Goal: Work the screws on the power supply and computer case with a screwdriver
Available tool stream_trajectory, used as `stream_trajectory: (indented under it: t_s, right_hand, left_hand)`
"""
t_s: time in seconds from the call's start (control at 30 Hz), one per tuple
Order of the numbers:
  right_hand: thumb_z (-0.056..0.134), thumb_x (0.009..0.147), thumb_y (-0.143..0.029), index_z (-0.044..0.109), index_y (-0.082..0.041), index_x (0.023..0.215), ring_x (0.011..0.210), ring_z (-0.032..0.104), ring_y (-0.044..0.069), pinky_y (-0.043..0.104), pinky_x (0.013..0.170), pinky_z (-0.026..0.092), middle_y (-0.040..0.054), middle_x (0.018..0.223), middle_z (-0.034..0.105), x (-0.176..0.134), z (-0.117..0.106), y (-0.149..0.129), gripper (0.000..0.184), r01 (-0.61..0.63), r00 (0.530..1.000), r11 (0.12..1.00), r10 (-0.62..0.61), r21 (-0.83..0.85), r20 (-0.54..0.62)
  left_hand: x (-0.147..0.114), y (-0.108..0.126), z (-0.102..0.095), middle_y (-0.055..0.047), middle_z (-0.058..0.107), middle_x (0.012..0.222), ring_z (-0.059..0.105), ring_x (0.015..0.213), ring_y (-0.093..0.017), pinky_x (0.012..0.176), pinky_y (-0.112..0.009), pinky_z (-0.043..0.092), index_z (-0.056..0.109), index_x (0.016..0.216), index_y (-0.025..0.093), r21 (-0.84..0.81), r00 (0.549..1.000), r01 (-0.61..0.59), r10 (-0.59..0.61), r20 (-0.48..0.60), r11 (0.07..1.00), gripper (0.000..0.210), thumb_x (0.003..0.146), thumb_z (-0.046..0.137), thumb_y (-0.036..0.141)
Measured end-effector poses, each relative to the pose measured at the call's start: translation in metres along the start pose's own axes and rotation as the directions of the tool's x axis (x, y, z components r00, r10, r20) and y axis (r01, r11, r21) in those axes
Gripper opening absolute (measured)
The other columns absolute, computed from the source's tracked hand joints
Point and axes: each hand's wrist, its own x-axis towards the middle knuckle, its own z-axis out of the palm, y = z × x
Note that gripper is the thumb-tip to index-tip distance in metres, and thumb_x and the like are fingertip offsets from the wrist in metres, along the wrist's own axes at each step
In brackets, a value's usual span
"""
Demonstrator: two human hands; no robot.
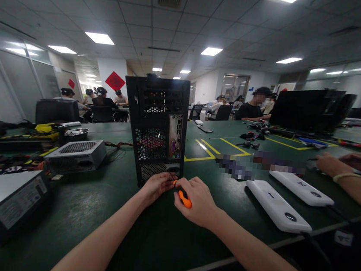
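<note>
A black computer case point(163, 120) stands upright on the green table, its rear side with ports and perforated vents facing me. My right hand point(197, 202) is closed around an orange-handled screwdriver point(185, 199) in front of the case's lower right corner. The screwdriver points up and left toward the power supply area at the bottom of the case. My left hand point(158, 188) is at that lower edge, its fingers curled together by the screwdriver's front end. Whatever lies between the left fingertips is too small to make out.
Two power supplies point(75, 155) point(6, 202) lie on the left, near a metal bowl point(76, 133). White power banks point(278, 206) point(301, 188) sit to the right. Beyond them are a co-worker's hands point(336, 166). A dark monitor point(307, 108) stands farther back. Yellow tape point(199, 158) marks the table point(91, 229).
</note>
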Motion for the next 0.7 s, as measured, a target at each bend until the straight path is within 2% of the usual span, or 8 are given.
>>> stream_trajectory:
  t_s: [0.13,0.23,0.33,0.4,0.57,0.7]
  right_hand:
    - [0.050,0.070,-0.018,0.052,-0.018,0.080,0.070,0.047,0.015,0.030,0.073,0.029,0.0021,0.074,0.055,-0.0003,-0.0015,-0.0001,0.010,0.065,0.998,0.998,-0.065,-0.015,0.010]
    - [0.050,0.073,-0.023,0.054,-0.019,0.079,0.072,0.047,0.015,0.031,0.073,0.029,0.0027,0.076,0.055,0.0001,-0.0021,-0.0004,0.008,0.084,0.996,0.996,-0.084,-0.029,0.016]
    - [0.045,0.080,-0.029,0.052,-0.018,0.085,0.065,0.047,0.014,0.030,0.070,0.030,0.0016,0.071,0.055,0.0004,-0.0009,-0.0001,0.014,0.035,0.999,0.999,-0.035,-0.030,0.001]
    - [0.045,0.079,-0.028,0.051,-0.017,0.088,0.061,0.046,0.013,0.029,0.069,0.031,0.0005,0.068,0.055,0.0003,-0.0002,0.0003,0.014,0.011,1.000,1.000,-0.011,-0.028,-0.007]
    - [0.051,0.070,-0.019,0.053,-0.019,0.078,0.072,0.045,0.014,0.029,0.071,0.030,0.0019,0.077,0.053,0.0002,-0.0014,0.0003,0.009,0.112,0.993,0.992,-0.110,-0.060,0.040]
    - [0.049,0.076,-0.025,0.054,-0.018,0.081,0.073,0.044,0.015,0.030,0.070,0.030,0.0031,0.078,0.051,0.0007,-0.0032,0.0003,0.010,0.096,0.994,0.994,-0.093,-0.055,0.055]
  left_hand:
    - [0.0001,-0.0003,-0.0001,-0.013,0.064,0.091,0.060,0.075,-0.013,0.069,-0.023,0.047,0.061,0.088,0.008,0.007,1.000,0.002,-0.002,-0.009,1.000,0.015,0.078,0.050,0.010]
    - [0.0007,-0.0011,-0.0008,-0.013,0.064,0.090,0.061,0.075,-0.014,0.068,-0.023,0.047,0.061,0.088,0.008,0.005,1.000,0.002,-0.002,-0.008,1.000,0.016,0.078,0.050,0.010]
    - [0.0014,-0.0020,-0.0017,-0.013,0.064,0.090,0.061,0.076,-0.014,0.070,-0.024,0.047,0.062,0.089,0.008,-0.002,1.000,0.002,-0.002,-0.004,1.000,0.016,0.078,0.050,0.011]
    - [0.0016,-0.0021,-0.0019,-0.013,0.064,0.090,0.061,0.076,-0.014,0.070,-0.024,0.047,0.062,0.088,0.008,0.003,1.000,0.006,-0.006,-0.005,1.000,0.016,0.078,0.049,0.011]
    - [0.0008,-0.0013,-0.0015,-0.013,0.065,0.091,0.061,0.075,-0.013,0.068,-0.022,0.047,0.062,0.086,0.008,0.017,1.000,0.020,-0.021,0.010,1.000,0.015,0.077,0.050,0.010]
    - [0.0002,-0.0007,-0.0015,-0.013,0.065,0.092,0.061,0.077,-0.014,0.071,-0.023,0.047,0.062,0.088,0.008,0.006,1.000,0.006,-0.006,0.015,1.000,0.017,0.076,0.050,0.009]
